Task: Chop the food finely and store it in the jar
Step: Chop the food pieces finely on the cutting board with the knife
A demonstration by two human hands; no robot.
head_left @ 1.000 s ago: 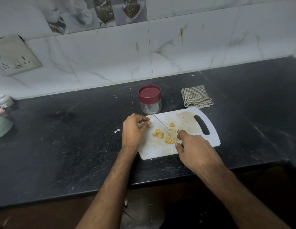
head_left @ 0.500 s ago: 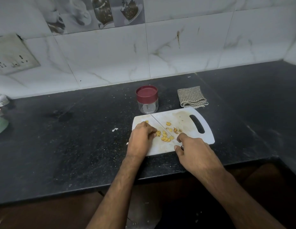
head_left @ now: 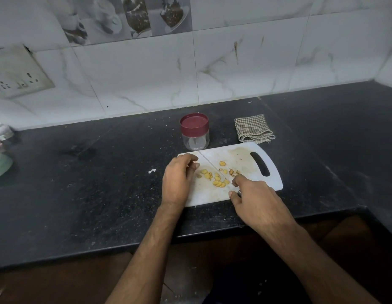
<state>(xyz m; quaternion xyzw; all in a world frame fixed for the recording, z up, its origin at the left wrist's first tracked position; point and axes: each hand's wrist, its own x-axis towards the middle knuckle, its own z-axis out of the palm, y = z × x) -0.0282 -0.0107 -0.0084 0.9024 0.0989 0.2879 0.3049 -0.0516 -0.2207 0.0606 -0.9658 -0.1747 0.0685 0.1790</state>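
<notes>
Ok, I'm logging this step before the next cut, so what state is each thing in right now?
jar: upright behind the board, red lid on, looks empty.
food pieces: sliced, scattered on the board, not finely chopped.
knife: held in the right hand, blade lying across the pieces.
left hand: fingers curled, resting on the board's left edge.
cutting board: flat on the counter, stained.
cloth: folded.

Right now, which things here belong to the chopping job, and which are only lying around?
Job: yellow food pieces, knife, cutting board, jar, left hand, right hand.

Lying about: checked cloth, green bowl, wall socket.
</notes>
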